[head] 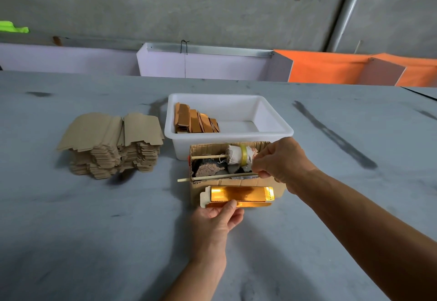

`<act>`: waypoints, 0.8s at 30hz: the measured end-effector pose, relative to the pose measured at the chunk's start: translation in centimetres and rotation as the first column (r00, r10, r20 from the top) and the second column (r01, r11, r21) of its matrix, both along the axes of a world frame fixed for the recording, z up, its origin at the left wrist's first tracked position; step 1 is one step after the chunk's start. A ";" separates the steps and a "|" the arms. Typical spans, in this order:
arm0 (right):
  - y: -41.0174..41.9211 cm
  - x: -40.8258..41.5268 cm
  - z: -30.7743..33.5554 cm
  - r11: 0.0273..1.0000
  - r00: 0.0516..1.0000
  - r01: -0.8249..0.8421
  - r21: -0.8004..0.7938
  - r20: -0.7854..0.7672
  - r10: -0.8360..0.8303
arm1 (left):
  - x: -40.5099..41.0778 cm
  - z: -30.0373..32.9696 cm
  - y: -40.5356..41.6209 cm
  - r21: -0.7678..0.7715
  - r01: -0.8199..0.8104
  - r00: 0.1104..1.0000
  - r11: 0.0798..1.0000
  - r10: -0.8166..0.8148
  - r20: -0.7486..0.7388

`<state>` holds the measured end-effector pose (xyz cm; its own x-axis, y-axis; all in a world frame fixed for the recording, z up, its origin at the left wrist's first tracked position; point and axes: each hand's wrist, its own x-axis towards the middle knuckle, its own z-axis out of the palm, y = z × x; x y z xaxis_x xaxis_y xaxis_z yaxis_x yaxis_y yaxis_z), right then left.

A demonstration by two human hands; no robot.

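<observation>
My left hand [218,215] pinches the lower edge of a shiny gold folded carton [238,195], held flat in front of a small open cardboard box [236,183]. My right hand [279,161] reaches over that box and grips the right end of a thin wooden stick [212,177] that lies along the box's front rim. A second stick with a cloth wad and yellow tape [238,155] rests across the box behind it. Dark scraps fill the box.
A white plastic tub [272,133] behind the cardboard box holds several folded copper-coloured cartons [196,120] at its left side. A stack of flat tan carton blanks [111,144] sits to the left on the grey table. Lilac and orange partitions line the far edge.
</observation>
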<state>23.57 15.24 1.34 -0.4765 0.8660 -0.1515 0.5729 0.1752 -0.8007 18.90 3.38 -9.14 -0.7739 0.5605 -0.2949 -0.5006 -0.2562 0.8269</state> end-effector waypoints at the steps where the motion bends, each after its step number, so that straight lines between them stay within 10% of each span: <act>1: -0.1 0.1 -0.1 1.000 1.000 0.005 0.001 -0.006 -0.005 | 0.0 0.0 0.1 -0.005 -0.009 1.000 1.000 0.009 0.006; 24: -2.9 2.0 -3.0 0.991 0.967 0.071 0.110 -0.252 -0.041 | -0.5 0.3 1.1 -0.097 -0.045 0.989 0.994 0.059 0.138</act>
